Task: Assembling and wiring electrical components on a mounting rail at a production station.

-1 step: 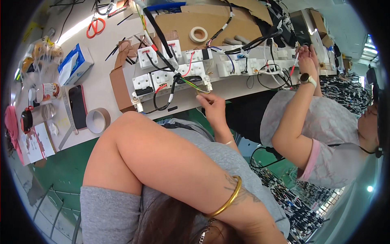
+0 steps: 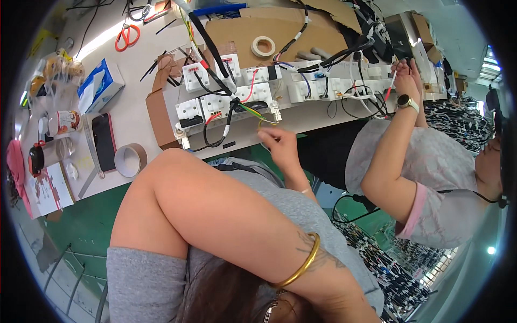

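My right hand (image 2: 283,149) is at the table's front edge, thumb and finger pinched on the end of a thin yellow-green wire (image 2: 251,111). This wire runs from a black cable junction (image 2: 235,101) lying over a group of white socket modules (image 2: 189,110). A small white connector (image 2: 276,112) sits just above the hand. Red and black wires loop among the modules, and another white connector (image 2: 184,140) hangs at the near left corner. My left arm (image 2: 215,199), with a gold bangle (image 2: 307,264), bends across the front; its hand is out of the picture.
At the left lie a phone (image 2: 103,140), a tape roll (image 2: 130,160), a tissue box (image 2: 100,86) and red-handled scissors (image 2: 127,37). Cardboard (image 2: 231,37) with another tape roll (image 2: 263,46) is behind the sockets. On the right, a co-worker's hands (image 2: 407,81) handle wires near more sockets (image 2: 318,89).
My right hand has shifted slightly left and toward me, and the yellow-green wire end has moved with it. My left arm stays where it was.
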`<state>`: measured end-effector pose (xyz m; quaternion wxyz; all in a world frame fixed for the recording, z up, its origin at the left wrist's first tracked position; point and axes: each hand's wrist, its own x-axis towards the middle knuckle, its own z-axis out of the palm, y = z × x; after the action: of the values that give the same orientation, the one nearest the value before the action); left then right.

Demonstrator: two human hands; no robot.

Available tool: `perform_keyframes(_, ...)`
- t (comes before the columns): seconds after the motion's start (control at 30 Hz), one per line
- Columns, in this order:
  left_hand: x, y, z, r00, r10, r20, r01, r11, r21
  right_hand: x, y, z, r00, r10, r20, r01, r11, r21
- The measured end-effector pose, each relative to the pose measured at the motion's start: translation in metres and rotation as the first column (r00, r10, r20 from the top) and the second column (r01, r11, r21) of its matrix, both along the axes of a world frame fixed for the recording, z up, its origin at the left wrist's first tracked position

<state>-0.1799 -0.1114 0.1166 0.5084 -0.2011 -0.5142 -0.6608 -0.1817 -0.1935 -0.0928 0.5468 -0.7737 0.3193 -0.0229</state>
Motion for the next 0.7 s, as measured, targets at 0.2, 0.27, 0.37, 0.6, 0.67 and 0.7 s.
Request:
perform_keyframes(0.2, -0.007, -0.009, 0.001, 0.994, -0.095, -0.056, 0.099, 0.992, 0.076, -0.013, 0.005, 0.058, 0.877, 0.481, 0.008, -0.476, 0.870, -0.129)
perform_keyframes(0.27, -0.008, -0.007, 0.010, 0.988, -0.137, -0.077, 0.144, 0.986, 0.090, -0.010, 0.000, 0.059, 0.853, 0.518, 0.060, -0.423, 0.755, -0.502)
perform_keyframes(0.37, -0.004, -0.005, 0.000, 0.976, -0.189, -0.106, 0.200, 0.975, 0.101, 0.015, -0.008, 0.063, 0.905, 0.409, -0.117, -0.198, 0.161, -0.967)
perform_keyframes(0.6, 0.041, 0.011, 0.002, 0.974, -0.075, -0.214, 0.125, 0.965, 0.232, 0.049, -0.040, 0.045, 0.604, 0.759, 0.242, 0.198, 0.151, -0.969)
perform_keyframes(0.67, 0.051, 0.018, 0.004, 0.977, -0.026, -0.212, 0.080, 0.965, 0.250, 0.067, -0.037, 0.045, 0.492, 0.757, 0.431, 0.309, 0.311, -0.899)
perform_keyframes(0.7, 0.054, 0.021, 0.005, 0.989, -0.028, -0.143, 0.066, 0.961, 0.270, 0.072, -0.032, 0.049, 0.476, 0.740, 0.475, 0.319, 0.358, -0.877)
